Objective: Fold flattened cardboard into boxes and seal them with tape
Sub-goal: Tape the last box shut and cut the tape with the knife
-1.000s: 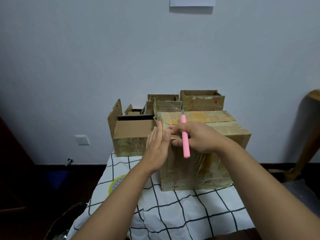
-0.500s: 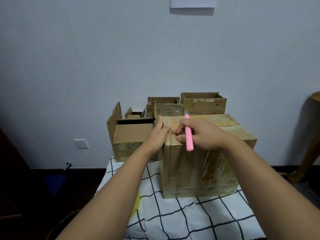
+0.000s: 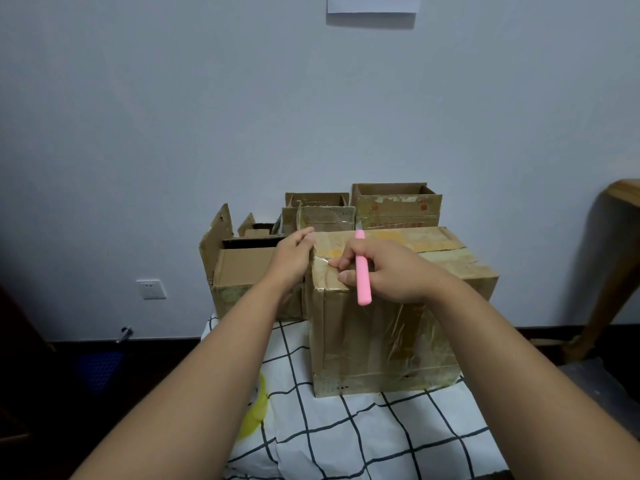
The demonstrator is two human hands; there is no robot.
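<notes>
Head view: right hand (image 3: 391, 271) grips pink cutter (image 3: 362, 268) upright over box (image 3: 388, 327) top; fingers pin tape. Left hand (image 3: 294, 254), fingers straight, braces the box's left edge.

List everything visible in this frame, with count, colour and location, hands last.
Taped box: 1, brown, front of the table, top closed.
Open boxes: several, brown, behind and left of the taped box; exact count unclear.
Pink cutter: 1, pink, held over the taped box's top.
Tablecloth: 1, white with black grid, covering the table.
Wall socket: 1, white, low on the wall at left.
Paper sheet: 1, white, on the wall at top.
Wooden furniture: 1, brown, right edge.
Left hand: at the taped box's top left edge.
Right hand: grips the pink cutter.
</notes>
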